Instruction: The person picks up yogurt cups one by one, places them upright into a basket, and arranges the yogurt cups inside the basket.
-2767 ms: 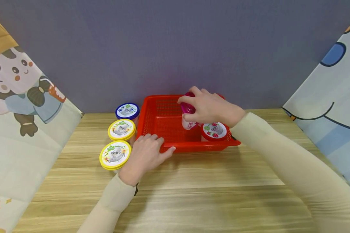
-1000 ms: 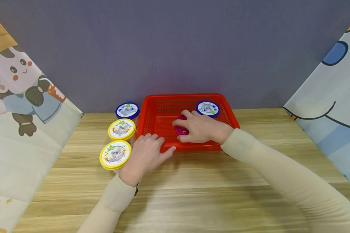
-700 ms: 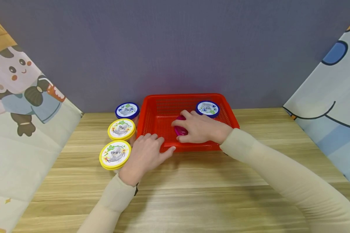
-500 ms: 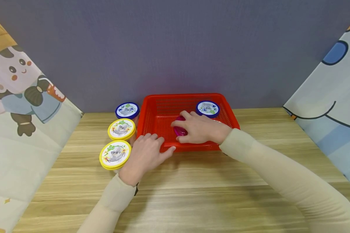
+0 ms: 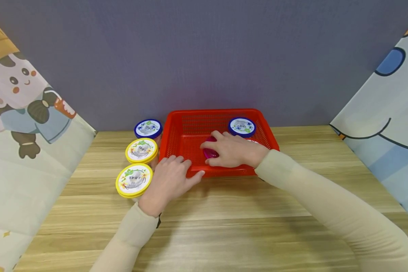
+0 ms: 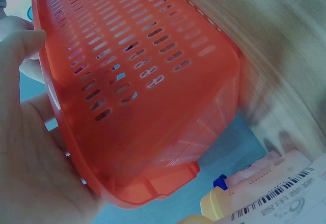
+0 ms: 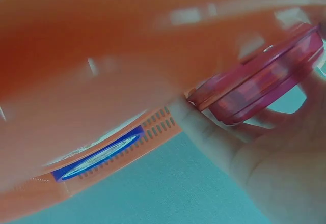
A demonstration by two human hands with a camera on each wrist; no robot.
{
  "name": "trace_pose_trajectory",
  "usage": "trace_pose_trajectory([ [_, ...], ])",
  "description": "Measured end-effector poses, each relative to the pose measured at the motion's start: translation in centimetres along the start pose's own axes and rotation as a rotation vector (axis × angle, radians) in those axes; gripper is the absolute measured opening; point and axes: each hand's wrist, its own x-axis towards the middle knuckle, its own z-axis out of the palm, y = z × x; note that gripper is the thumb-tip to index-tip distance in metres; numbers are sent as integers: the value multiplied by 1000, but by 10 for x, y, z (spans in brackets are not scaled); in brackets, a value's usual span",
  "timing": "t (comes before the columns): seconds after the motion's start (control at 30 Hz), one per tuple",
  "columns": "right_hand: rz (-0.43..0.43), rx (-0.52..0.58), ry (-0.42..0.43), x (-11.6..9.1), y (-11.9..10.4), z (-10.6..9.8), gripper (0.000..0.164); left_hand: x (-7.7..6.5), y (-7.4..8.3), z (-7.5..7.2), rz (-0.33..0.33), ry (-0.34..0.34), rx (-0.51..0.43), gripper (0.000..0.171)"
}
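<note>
My right hand (image 5: 232, 150) is inside the red plastic basket (image 5: 224, 172), fingers curled round the top of a jar with a magenta lid (image 5: 210, 152). The right wrist view shows that magenta lid (image 7: 265, 79) between thumb and fingers; the jar's body is mostly hidden. My left hand (image 5: 171, 179) holds the basket's front left corner, its thumb along the rim. In the left wrist view the basket wall (image 6: 168, 117) is slotted, with the hand at its rim. A blue-lidded tub (image 5: 242, 127) stands in the basket's back right corner. Under my right wrist, a red-lidded tub (image 5: 253, 141) barely shows.
Left of the basket, a blue-lidded tub (image 5: 148, 129), a yellow-lidded tub (image 5: 141, 150) and another yellow-lidded tub (image 5: 134, 180) stand in a row on the wooden table (image 5: 224, 234). A grey wall (image 5: 204, 56) rises behind the basket. Printed cloth panels flank both sides.
My right hand has brought the magenta-lidded jar down and toward the basket's front, then stayed almost still. This uncovers the blue-lidded tub and mostly covers the red-lidded one. My left hand has not moved.
</note>
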Motion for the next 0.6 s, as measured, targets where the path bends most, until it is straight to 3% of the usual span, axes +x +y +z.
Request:
trace_pose_trajectory([
  [0.6, 28, 7, -27, -2, -2, -3, 64, 0, 1, -1, 0, -3, 0, 49],
])
